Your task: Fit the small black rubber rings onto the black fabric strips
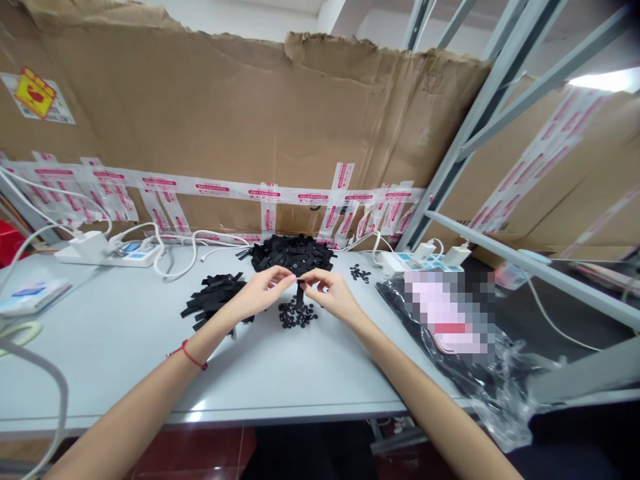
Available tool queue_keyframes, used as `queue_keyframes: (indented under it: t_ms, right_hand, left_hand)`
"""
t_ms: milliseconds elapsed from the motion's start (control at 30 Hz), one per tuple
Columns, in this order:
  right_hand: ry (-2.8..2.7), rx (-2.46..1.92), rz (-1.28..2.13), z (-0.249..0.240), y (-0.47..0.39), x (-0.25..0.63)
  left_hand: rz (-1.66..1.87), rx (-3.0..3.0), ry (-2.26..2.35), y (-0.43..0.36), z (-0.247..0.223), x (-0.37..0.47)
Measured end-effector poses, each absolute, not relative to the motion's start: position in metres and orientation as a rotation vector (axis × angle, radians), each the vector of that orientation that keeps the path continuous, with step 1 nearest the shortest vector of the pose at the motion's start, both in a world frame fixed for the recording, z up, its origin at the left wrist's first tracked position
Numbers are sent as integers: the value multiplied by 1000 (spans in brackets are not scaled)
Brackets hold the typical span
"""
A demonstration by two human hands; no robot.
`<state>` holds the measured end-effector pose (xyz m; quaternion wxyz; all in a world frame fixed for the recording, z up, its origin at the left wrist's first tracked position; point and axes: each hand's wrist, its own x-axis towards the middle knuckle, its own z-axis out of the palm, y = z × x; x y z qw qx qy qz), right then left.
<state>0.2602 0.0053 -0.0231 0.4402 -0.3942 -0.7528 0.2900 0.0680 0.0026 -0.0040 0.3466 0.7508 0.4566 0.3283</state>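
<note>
Between the fingertips of both hands is a short black strip, hanging down toward the table. My left hand pinches its upper end from the left, and my right hand pinches it from the right. Just below lies a loose cluster of small round black pieces, some with a hole in the middle. Behind my hands rises a large heap of black strips. A second pile of black strips lies by my left wrist, partly covered by it. Whether a round piece is in my fingers is too small to tell.
A few small black bits lie right of the heap. White power strips with cables line the back. A pixelated pink object rests on black plastic wrapping at right. A cardboard sheet stands behind the table.
</note>
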Motion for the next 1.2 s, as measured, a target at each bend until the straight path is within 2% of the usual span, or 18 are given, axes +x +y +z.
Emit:
queue_keyframes:
  t_ms: [167, 500, 667, 867, 1200]
  right_hand:
    - [-1703, -792, 1032, -20, -2, 256]
    - [-1462, -904, 1342, -13, -5, 255]
    - [-1604, -893, 1194, -7, -3, 266]
    - [-1989, -908, 569, -5, -11, 264]
    - [-2208, -829, 530, -14, -12, 257]
  left_hand:
    - [730, 1801, 932, -1, -4, 72]
    - [600, 1863, 927, -3, 4, 68]
    - [567, 1902, 950, -5, 8, 67]
    - [570, 1893, 855, -8, 11, 68]
    - [590, 1840, 840, -10, 8, 72]
